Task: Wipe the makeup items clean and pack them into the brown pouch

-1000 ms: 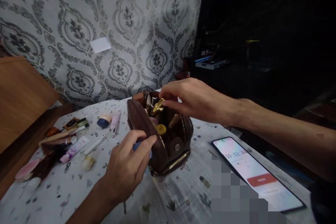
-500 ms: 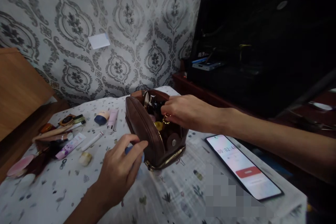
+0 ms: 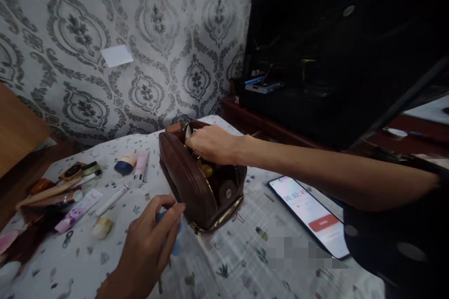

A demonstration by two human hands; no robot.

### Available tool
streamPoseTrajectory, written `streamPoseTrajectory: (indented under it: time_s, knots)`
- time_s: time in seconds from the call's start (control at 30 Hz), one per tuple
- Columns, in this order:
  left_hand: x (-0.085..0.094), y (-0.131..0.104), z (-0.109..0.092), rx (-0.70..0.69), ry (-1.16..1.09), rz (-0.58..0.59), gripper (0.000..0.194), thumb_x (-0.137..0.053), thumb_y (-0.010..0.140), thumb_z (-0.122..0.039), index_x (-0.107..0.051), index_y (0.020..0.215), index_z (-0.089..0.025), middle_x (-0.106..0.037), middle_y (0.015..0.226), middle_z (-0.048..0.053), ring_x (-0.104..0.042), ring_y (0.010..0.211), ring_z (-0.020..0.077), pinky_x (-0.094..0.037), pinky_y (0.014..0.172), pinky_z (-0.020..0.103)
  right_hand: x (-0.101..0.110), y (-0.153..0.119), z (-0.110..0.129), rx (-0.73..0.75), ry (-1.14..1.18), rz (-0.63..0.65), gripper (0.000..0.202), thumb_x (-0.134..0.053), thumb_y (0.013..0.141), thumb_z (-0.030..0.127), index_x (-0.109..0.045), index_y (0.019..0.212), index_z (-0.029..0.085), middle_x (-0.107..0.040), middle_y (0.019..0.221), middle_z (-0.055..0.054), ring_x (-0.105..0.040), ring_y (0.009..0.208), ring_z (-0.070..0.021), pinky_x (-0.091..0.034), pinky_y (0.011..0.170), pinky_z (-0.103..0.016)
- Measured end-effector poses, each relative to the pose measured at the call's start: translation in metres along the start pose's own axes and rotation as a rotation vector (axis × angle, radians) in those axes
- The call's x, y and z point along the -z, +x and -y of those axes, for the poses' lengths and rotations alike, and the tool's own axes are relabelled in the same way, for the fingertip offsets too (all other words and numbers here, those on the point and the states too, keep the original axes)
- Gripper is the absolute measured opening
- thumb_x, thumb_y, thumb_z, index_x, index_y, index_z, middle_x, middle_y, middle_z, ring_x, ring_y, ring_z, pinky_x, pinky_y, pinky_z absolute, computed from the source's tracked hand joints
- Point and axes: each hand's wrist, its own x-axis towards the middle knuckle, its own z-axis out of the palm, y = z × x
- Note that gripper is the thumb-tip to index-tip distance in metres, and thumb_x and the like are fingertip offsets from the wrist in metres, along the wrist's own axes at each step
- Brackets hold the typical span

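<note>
Blue and partly hidden, a small item [image 3: 176,242] sits under the curled fingers of the left hand [image 3: 145,238], at the near side; whether that grip is closed on it or only resting over it, I can't tell. White printed cloth covers the bench [image 3: 205,266]. To the right lies a phone [image 3: 308,215], lit up with digits and a red button, its near end meeting the edge of a dark, pale-spotted sleeve [image 3: 393,233]. Near left, I see a cream pot [image 3: 102,227], a white pen [image 3: 112,200] and a lilac-printed tube [image 3: 79,211], all apart from each other.

Mid-bench stands the brown bag [image 3: 182,173], mouth unzipped. The right hand [image 3: 217,145] reaches into it from the right; its fingertips are down inside, so I can't tell what that grip is doing. Something yellow [image 3: 206,170] shows below the wrist, within the bag.

Farther left are a navy-based jar [image 3: 125,163] and, just beside it, a pale pink tube [image 3: 141,166]. Beyond, a white card [image 3: 117,55] shows against the patterned wall [image 3: 157,14], and a big black screen [image 3: 333,56] fills the far right.
</note>
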Motion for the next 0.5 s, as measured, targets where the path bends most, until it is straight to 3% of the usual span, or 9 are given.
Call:
streamPoseTrajectory:
  time_s: [0.5]
  knots:
    - [-0.0077, -0.0074, 0.0065, -0.052, -0.013, 0.024, 0.027, -0.045, 0.094, -0.011, -0.058, 0.117, -0.019, -0.060, 0.104, 0.010, -0.064, 0.074, 0.0115, -0.052, 0.057, 0.018, -0.0011, 0.0071, 0.0024, 0.055, -0.080, -0.018, 0.021, -0.053, 0.086, 0.008, -0.071, 0.095, 0.013, -0.072, 0.099, -0.014, -0.069, 0.094, -0.0269, -0.050, 0.071, -0.034]
